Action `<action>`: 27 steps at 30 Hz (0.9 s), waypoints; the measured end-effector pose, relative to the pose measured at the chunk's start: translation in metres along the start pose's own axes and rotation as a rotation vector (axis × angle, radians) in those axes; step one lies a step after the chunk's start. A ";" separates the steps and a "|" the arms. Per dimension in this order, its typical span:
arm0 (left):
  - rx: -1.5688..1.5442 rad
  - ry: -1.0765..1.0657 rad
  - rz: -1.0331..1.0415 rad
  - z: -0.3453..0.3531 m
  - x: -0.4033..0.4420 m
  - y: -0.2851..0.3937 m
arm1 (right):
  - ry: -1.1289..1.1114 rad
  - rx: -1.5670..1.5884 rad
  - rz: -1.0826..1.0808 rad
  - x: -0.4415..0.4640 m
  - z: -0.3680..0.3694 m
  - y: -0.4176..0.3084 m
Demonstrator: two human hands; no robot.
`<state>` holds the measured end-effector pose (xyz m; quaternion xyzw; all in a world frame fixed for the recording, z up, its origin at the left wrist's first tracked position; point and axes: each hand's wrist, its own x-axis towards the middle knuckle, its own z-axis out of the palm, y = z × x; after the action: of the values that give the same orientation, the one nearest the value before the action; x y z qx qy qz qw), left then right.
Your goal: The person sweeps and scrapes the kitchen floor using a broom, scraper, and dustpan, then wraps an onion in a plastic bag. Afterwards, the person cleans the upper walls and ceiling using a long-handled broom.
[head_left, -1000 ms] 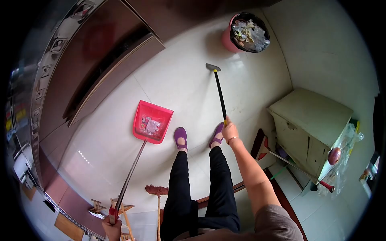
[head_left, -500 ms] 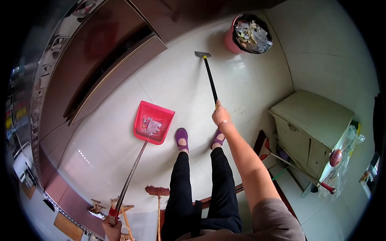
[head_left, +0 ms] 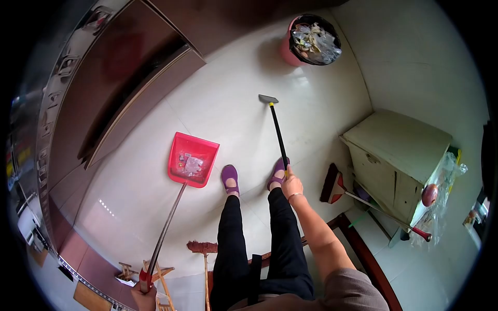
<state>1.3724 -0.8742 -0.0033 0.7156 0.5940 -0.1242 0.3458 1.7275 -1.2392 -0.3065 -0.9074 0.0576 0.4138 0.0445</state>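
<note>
The left hand (head_left: pixel 143 298) wraps the grip (head_left: pixel 146 280) of the red dustpan (head_left: pixel 203 149), apparently steadying it on the floor (head_left: pixel 233 119) so the plastic scraps (head_left: pixel 192 165) don't spill. The right hand (head_left: pixel 292 185) curls around the black-handled squeegee (head_left: pixel 278 132), whose length seemingly gives reach beyond the purple shoes (head_left: pixel 230 173).

Compared with half a second ago, we are drawing our bare right hand (head_left: pixel 292 185) back toward our body, from beyond the purple strapped right shoe (head_left: pixel 280 167) to beside our ankle. We are pulling the black-handled, flat grey-headed tool (head_left: pixel 278 132) along, its head lying farther from the round pink bin (head_left: pixel 289 52).
</note>
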 end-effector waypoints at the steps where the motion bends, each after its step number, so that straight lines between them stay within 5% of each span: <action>1: 0.002 -0.008 0.003 -0.004 0.001 -0.004 | 0.020 0.019 0.043 -0.001 0.002 0.010; 3: 0.001 -0.228 -0.104 -0.020 0.001 -0.002 | 0.099 0.086 0.013 0.029 -0.001 0.019; 7: 0.028 -0.161 -0.137 -0.005 -0.005 0.060 | 0.283 0.261 0.034 0.102 -0.035 0.008; 14: 0.036 -0.109 -0.050 -0.004 -0.003 0.043 | 0.207 0.194 0.043 0.049 -0.002 0.060; 19: -0.005 -0.106 -0.102 -0.007 -0.001 0.051 | -0.023 0.387 0.198 0.076 -0.104 0.010; 22: -0.035 -0.049 -0.236 -0.003 0.000 0.045 | -0.017 0.397 0.129 0.065 -0.085 0.031; 27: 0.103 -0.135 -0.113 -0.005 -0.002 0.055 | 0.005 0.267 0.145 0.056 -0.058 0.059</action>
<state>1.4227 -0.8754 0.0205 0.6879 0.6015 -0.2217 0.3404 1.7989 -1.3090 -0.3125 -0.8878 0.1778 0.4026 0.1347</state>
